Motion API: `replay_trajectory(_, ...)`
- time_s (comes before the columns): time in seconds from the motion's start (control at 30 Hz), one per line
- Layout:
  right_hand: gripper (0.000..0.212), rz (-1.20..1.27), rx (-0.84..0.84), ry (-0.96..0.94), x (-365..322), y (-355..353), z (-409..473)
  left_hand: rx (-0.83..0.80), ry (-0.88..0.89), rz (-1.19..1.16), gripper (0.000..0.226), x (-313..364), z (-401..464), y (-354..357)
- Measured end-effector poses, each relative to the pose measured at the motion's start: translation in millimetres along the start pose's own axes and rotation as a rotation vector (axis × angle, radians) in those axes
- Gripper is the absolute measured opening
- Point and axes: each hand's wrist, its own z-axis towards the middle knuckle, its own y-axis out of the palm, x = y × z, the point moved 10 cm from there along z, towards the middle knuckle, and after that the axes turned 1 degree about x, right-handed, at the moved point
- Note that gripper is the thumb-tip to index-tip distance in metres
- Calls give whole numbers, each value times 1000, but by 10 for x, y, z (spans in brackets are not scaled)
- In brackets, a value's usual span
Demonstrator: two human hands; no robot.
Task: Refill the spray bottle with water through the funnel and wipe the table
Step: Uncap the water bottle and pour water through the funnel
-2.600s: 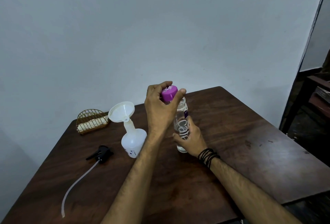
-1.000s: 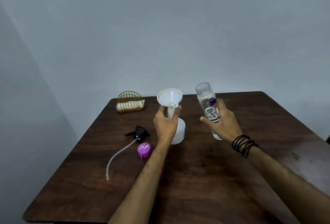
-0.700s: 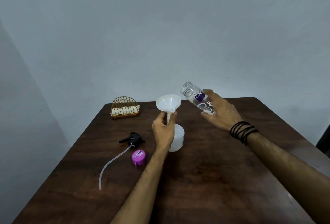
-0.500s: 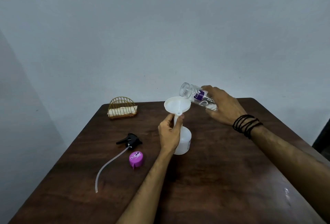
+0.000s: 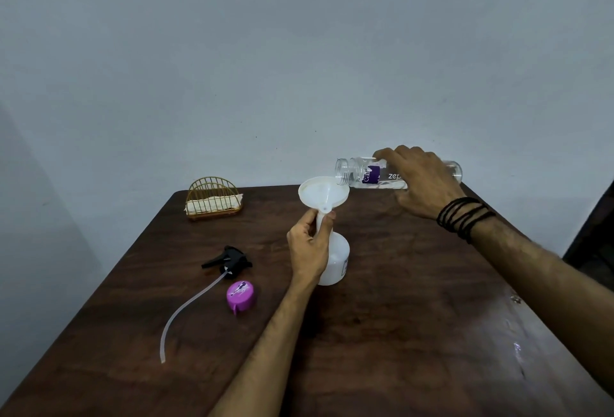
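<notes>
Nearest, 2 bare forearms are reaching out over the dark wooden table [image 5: 415, 333], whose top is showing a glossy patch near the right forearm that may be wet or only reflecting light. Left of the left hand [image 5: 310, 250], a purple cap [image 5: 241, 296] and a black trigger head [image 5: 229, 260] with its long dip tube are lying loose on the wood. The left hand is closing around the neck of the white spray bottle [image 5: 335, 265], fingers pinching just under the funnel [image 5: 323, 195] seated in its mouth; the bottle is standing upright on the table between the 2 hands. It is looking like thin, light plastic, so it is likely tipping easily while nearly empty, and the neck is probably the right place to be steadying it, since that also pins the loose funnel. Beyond and to the right, the right hand [image 5: 420, 180] is wrapping around a clear water bottle [image 5: 360, 172], tilting it almost level with its open mouth over the funnel's rim; smooth and possibly wet, it is likely slippery, so a full mid-body grip is suiting it. Far left of both hands, a wire holder [image 5: 214, 199] with a pale cloth is waiting near the table's back edge. Behind everything, a plain grey-white wall is closing off the room.
</notes>
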Motion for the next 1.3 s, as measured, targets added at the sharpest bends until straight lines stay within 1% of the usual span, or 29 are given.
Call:
replay_trajectory(0.2, 66, -14, -2, -7, 10, -2, -8, 6, -1, 13, 33, -16, -6, 3)
replay_trajectory(0.3, 66, -45, 16, -22, 5, -32, 1, -5, -6, 19, 23, -18, -9, 17)
replay_trajectory(0.37, 66, -68, 23, -31, 4, -53, 13, -13, -7, 18, 11, 11, -12, 29)
replay_trajectory(0.5, 67, -68, 22, -33, 13, -59, 17, -10, 2, 7, 5, 56, -22, 26)
replay_trajectory(0.57, 67, -55, 17, -27, 18, -44, 11, -13, 12, 11, 6, 69, -23, 25)
replay_trajectory(0.7, 67, -51, 21, -27, 21, -34, 7, -7, 11, 21, 17, 99, -25, 25)
replay_trajectory(0.83, 67, -68, 29, -25, 34, -73, 25, -11, 6, 20, 6, 67, -19, 24)
replay_trajectory(1.1, 64, -85, 44, -30, 54, -127, 44, 10, 7, 21, 19, 28, -4, 12)
replay_trajectory(1.23, 64, -88, 43, -29, 67, -119, 48, 6, 12, 24, 9, 49, -9, 18)
replay_trajectory(1.3, 64, -89, 41, -30, 68, -114, 48, 10, 19, 24, 13, 52, -9, 14)
